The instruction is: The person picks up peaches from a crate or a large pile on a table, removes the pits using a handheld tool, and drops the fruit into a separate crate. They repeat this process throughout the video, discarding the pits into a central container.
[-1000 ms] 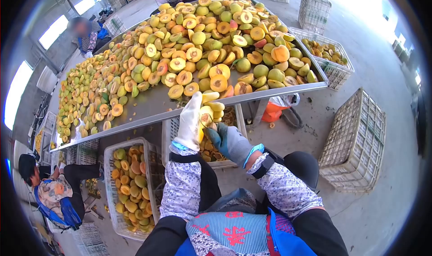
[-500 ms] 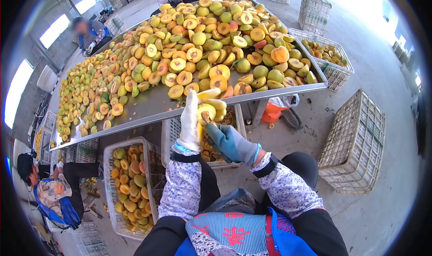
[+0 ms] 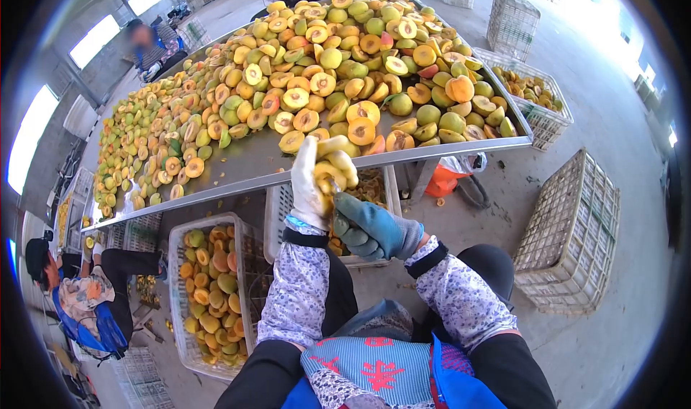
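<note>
A metal table (image 3: 252, 153) is heaped with cut fruit (image 3: 296, 97).
Over a crate (image 3: 276, 218), the left hand (image 3: 308, 184) is closed around a fruit half (image 3: 326, 184), just off the fingertips of the curled right hand (image 3: 378, 225); whether a tool is gripped cannot be told.

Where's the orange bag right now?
Head view, right of centre: the orange bag is below the fruit-covered metal table, just right of a table leg and beside a dark curved loop.

Red characters (image 3: 381, 375) on striped cloth (image 3: 347, 353); reading unclear
</note>
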The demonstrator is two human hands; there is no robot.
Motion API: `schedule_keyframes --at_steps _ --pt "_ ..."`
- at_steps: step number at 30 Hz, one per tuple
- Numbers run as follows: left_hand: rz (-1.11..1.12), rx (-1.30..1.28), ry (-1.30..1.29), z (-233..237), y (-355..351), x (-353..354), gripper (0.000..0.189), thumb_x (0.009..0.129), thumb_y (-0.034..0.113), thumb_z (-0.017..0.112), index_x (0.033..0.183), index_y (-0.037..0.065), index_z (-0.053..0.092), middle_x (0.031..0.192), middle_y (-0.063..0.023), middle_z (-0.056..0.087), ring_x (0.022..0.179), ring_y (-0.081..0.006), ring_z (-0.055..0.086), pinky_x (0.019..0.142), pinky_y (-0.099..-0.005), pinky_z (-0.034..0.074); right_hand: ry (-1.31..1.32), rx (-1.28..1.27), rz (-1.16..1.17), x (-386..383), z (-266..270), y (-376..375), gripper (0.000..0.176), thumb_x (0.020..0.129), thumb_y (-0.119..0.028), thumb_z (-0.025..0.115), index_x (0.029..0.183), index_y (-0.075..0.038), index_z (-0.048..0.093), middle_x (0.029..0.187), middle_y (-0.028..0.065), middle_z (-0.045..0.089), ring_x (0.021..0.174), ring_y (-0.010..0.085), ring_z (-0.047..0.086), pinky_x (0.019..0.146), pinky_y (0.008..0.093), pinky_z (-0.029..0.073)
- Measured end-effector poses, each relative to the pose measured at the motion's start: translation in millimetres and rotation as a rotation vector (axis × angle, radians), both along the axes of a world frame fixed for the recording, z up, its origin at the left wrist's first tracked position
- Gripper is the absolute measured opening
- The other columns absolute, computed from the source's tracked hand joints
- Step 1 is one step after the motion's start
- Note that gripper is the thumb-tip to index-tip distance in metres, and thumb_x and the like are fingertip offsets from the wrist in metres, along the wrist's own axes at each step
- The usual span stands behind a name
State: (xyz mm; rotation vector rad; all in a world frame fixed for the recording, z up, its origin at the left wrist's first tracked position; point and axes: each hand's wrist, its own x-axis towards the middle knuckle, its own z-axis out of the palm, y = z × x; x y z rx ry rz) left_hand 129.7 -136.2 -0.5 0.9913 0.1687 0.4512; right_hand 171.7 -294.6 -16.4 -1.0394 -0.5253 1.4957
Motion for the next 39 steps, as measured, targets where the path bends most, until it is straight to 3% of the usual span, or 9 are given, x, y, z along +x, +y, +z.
schedule_keyframes --at_steps 2,5,8,10,13,20,25,34,39 --pt "0.172 -0.321 -0.062 -2 21 3 0.052 0.105 0.046 0.047 0.114 -0.002 0.066 0.083 -0.0085 0.068 0.069 -0.0214 0.066 0.063 -0.0338 0.057 -0.317 -0.026 -0.172 -7 -16 9 0.046 0.103 -0.047 0.053 0.099 -0.003 0.067 0.069 0.0041 0.061 0.062 0.0181 0.059 0.056 0.0348 0.048" --pt "0.435 0.013 -0.03 16 46 -34 0.05 0.104 0.046 0.047 0.118 0.001 0.067 0.089 -0.0084 0.071 0.075 -0.0202 0.068 0.067 -0.0338 0.059 -1.168 -0.192 -0.48 -11 -50 10 0.039 0.1 -0.037 0.06 0.096 0.0 0.067 0.082 0.022 0.071 0.075 0.0404 0.069 0.07 0.0481 0.054" --pt "0.707 0.235 0.346 24 101 -95 0.047 0.102 0.043 0.051 0.112 0.001 0.07 0.097 -0.0125 0.074 0.082 -0.0256 0.071 0.071 -0.0364 0.057 -1.27 -0.325 -0.444 -8 -33 3 0.038 0.099 -0.038 0.061 0.1 -0.001 0.066 0.087 0.0266 0.069 0.086 0.0447 0.067 0.072 0.0498 0.053" --pt "0.887 1.172 0.939 -10 159 -138 0.045 0.096 0.042 0.06 0.109 0.001 0.072 0.105 -0.0166 0.074 0.094 -0.0302 0.071 0.083 -0.0387 0.055 -1.262 -0.235 -0.541 -8 -35 10 0.036 0.098 -0.036 0.062 0.098 -0.001 0.065 0.086 0.0252 0.07 0.084 0.0441 0.068 0.071 0.0501 0.053" --pt "1.03 1.318 0.961 10 142 -124 0.047 0.091 0.042 0.063 0.112 0.001 0.071 0.11 -0.0189 0.073 0.105 -0.0328 0.068 0.094 -0.0384 0.05 -1.2 -0.139 -0.569 -14 -29 18 0.034 0.098 -0.035 0.063 0.098 -0.001 0.064 0.085 0.0256 0.069 0.084 0.0451 0.067 0.069 0.0509 0.052" --pt "0.335 1.346 1.156 6 117 40 0.07 0.083 0.058 0.066 0.129 0.005 0.064 0.123 -0.0229 0.067 0.117 -0.0344 0.064 0.1 -0.0412 0.047 -1.228 -0.166 -0.527 -15 -23 15 0.033 0.098 -0.034 0.063 0.098 -0.001 0.062 0.083 0.0268 0.067 0.084 0.0468 0.065 0.068 0.0525 0.051" --pt "0.43 1.556 0.836 -3 117 48 0.055 0.081 0.041 0.074 0.121 0.005 0.066 0.111 -0.0193 0.071 0.105 -0.031 0.068 0.093 -0.039 0.051 -1.247 -0.148 -0.575 -13 -16 13 0.031 0.098 -0.033 0.062 0.097 -0.002 0.062 0.082 0.0267 0.067 0.082 0.0465 0.065 0.067 0.0522 0.051" --pt "0.379 0.641 0.026 16 26 -1 0.026 0.104 0.023 0.057 0.117 0.002 0.066 0.106 -0.0034 0.067 0.092 -0.0088 0.061 0.083 -0.0251 0.05 -1.024 0.229 -0.725 -18 12 24 0.027 0.101 -0.028 0.059 0.108 -0.002 0.063 0.086 0.0245 0.068 0.08 0.046 0.063 0.067 0.0436 0.051" --pt "0.064 -0.047 -0.09 24 -10 -13 0.046 0.107 0.038 0.043 0.124 -0.001 0.061 0.119 -0.0163 0.067 0.103 -0.028 0.068 0.088 -0.0409 0.057 -1.167 0.079 -0.692 -9 -2 23 0.034 0.1 -0.034 0.06 0.109 -0.001 0.063 0.091 0.0284 0.068 0.087 0.0483 0.064 0.069 0.0514 0.051"
